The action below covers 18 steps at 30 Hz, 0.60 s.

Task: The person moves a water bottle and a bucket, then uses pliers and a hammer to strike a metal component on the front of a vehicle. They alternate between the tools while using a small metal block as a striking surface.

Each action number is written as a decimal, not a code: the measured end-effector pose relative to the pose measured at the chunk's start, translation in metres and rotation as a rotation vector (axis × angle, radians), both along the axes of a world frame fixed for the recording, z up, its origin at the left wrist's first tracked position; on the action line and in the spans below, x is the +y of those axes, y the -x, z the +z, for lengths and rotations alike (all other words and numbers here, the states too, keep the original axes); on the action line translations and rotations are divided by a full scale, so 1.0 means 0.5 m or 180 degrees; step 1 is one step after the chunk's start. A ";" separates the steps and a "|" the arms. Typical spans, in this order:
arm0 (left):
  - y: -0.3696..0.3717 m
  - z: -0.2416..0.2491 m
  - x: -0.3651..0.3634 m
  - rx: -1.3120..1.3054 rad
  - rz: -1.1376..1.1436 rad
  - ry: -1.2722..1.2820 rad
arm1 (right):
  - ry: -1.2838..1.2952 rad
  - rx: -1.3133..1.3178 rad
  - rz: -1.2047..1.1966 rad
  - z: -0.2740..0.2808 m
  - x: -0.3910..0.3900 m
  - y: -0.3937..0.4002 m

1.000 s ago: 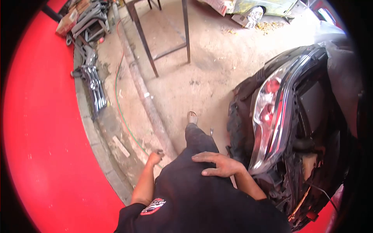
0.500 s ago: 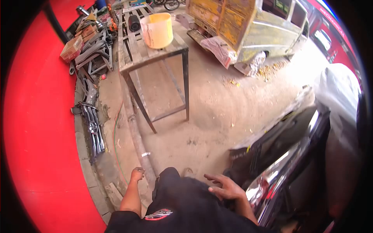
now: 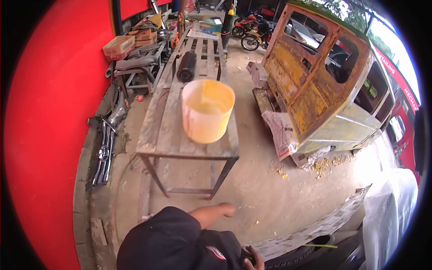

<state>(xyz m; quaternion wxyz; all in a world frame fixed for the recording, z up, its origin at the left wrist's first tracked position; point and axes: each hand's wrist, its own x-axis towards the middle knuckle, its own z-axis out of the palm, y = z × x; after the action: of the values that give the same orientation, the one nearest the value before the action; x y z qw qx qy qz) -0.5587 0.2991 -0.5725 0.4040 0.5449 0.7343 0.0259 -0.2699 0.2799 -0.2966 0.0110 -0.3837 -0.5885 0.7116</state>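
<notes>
Bucket (image 3: 208, 119) upright on near end of slatted bench (image 3: 162, 139), black cylinder (image 3: 187, 66) just behind it. Left hand (image 3: 228, 209) below bench, apart from bucket; right hand (image 3: 254, 259) at bottom frame edge. Can't tell finger state on either. Rusty van body (image 3: 315, 99) off to the right.

Daylight glare right, edges warped

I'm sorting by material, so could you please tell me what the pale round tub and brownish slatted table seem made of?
Pale round tub: probably plastic, smooth and translucent, its wall seeming to glow.
Brownish slatted table: top seemingly wooden, judging by its worn, matt planks; dark legs possibly metal, being so slim.
</notes>
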 end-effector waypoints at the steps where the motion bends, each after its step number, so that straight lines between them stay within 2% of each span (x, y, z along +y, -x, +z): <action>1: 0.006 0.019 0.103 -0.0140 0.0059 -0.0146 | 0.0105 -0.0011 -0.0047 -0.005 0.033 0.020; 3: 0.005 0.030 0.294 -0.0367 0.0019 -0.1098 | 0.0116 0.0228 0.0120 -0.045 0.117 0.047; 4: 0.011 0.030 0.368 -0.0505 -0.0038 -0.1714 | 0.0311 -0.0057 0.0028 -0.048 0.155 0.064; 7: 0.052 0.109 0.529 -0.0828 0.0219 -0.1576 | -0.0118 0.0011 0.0429 -0.080 0.304 0.143; 10: 0.139 0.024 0.619 -0.0706 0.0528 -0.2039 | -0.0447 0.0147 0.0808 -0.112 0.489 0.221; 12: 0.226 -0.071 0.637 -0.0244 0.0436 -0.0815 | -0.1353 0.0098 0.1396 -0.091 0.618 0.282; 13: 0.279 -0.048 0.620 -0.0190 0.0370 -0.0088 | -0.1555 0.0334 0.1484 -0.067 0.678 0.314; 14: 0.319 -0.048 0.597 -0.0019 0.0719 0.0151 | -0.1366 0.0617 0.1388 -0.063 0.735 0.347; 15: 0.358 -0.073 0.578 -0.0071 0.1433 0.0458 | -0.1247 0.0474 0.1446 -0.056 0.792 0.386; 16: 0.397 -0.061 0.559 -0.0132 0.1553 0.0607 | -0.1103 0.0304 0.1510 -0.050 0.844 0.424; 18: 0.478 -0.050 0.530 -0.0175 0.1731 0.0737 | -0.1417 0.0324 0.1741 -0.041 0.929 0.509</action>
<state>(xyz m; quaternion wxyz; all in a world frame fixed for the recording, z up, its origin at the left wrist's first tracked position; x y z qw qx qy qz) -0.7979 0.5639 -0.5976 0.4614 0.2776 0.8402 0.0640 -0.5244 0.7443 -0.3169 -0.0673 -0.1643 -0.8088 0.5607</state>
